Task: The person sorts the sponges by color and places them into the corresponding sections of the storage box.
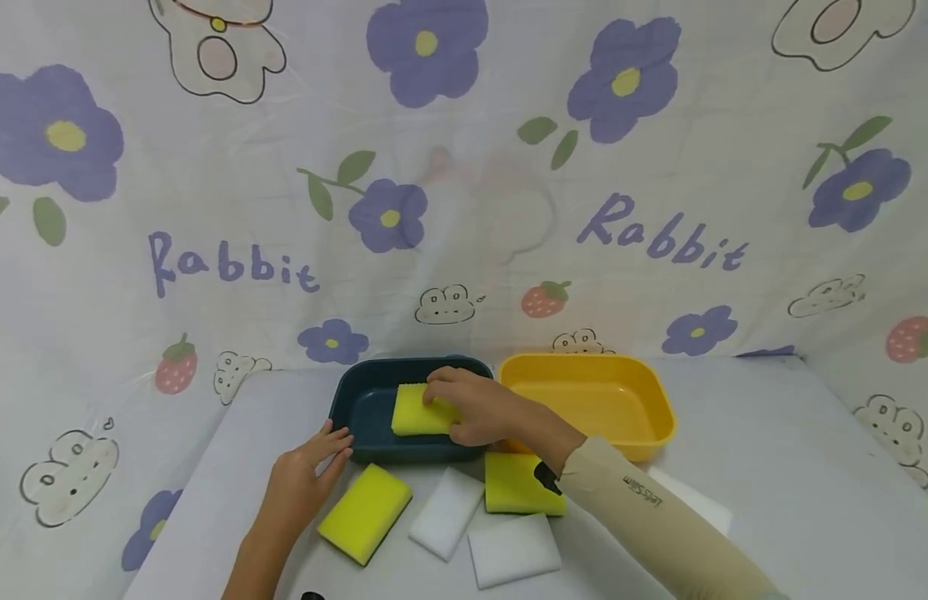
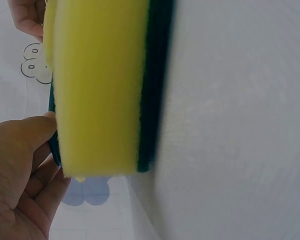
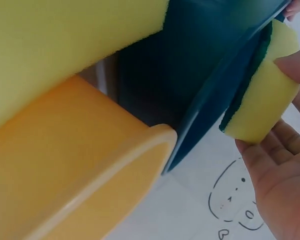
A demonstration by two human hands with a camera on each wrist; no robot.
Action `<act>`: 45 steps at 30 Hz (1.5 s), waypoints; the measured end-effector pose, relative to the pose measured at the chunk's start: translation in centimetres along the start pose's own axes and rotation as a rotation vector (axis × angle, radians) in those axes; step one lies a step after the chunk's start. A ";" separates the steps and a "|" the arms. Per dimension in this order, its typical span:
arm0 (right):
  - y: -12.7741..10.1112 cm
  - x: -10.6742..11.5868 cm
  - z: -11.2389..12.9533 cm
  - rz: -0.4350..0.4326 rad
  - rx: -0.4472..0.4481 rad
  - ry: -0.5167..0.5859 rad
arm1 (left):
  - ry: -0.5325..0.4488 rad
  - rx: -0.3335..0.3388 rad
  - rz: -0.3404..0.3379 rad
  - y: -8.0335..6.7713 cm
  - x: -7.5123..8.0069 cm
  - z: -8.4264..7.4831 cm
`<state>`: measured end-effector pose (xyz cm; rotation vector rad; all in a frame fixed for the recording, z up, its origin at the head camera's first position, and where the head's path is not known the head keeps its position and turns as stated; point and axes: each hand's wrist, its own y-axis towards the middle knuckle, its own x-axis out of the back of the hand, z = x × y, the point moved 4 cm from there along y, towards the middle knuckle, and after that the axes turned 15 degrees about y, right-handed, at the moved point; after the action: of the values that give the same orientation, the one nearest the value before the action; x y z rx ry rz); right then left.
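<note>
My right hand (image 1: 479, 412) has its fingers grasping a yellow sponge (image 1: 419, 411) inside the dark blue tub (image 1: 359, 404), which sits just left of the yellow tub (image 1: 644, 400). My left hand (image 1: 306, 475) rests on the table (image 1: 771, 467) with fingers released, touching the blue tub's near rim beside another sponge (image 1: 365, 512).

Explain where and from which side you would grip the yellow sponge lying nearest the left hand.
Probably pinch the yellow rectangular sponge across its two long edges from above: it lies flat on the table, beside the left hand, tilted diagonally, with open space either side.
</note>
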<state>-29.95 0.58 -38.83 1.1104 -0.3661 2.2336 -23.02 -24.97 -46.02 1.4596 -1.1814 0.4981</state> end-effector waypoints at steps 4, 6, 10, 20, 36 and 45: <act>0.6 -0.4 -0.7 0.007 -0.018 0.007 | 0.010 -0.001 -0.004 0.0 0.1 0.0; 0.9 -0.6 -0.9 0.011 -0.022 0.016 | 0.010 -0.009 -0.013 0.0 0.2 0.0; 1.5 -1.0 -1.2 0.027 -0.049 0.050 | 0.006 -0.030 -0.034 0.0 0.2 0.0; 2.9 -2.3 -2.0 0.125 -0.142 0.063 | -0.008 -0.032 -0.045 0.0 -0.3 -0.2; 4.7 -2.6 -2.6 0.264 -0.204 0.071 | 0.015 -0.013 -0.035 -0.1 -0.1 -0.3; 5.9 -3.5 -3.2 0.205 -0.210 0.057 | 0.021 -0.016 -0.039 0.1 0.2 -0.5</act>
<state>-34.08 -3.84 -43.40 0.9323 -0.7014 2.3327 -22.88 -24.61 -45.71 1.4581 -1.1364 0.4752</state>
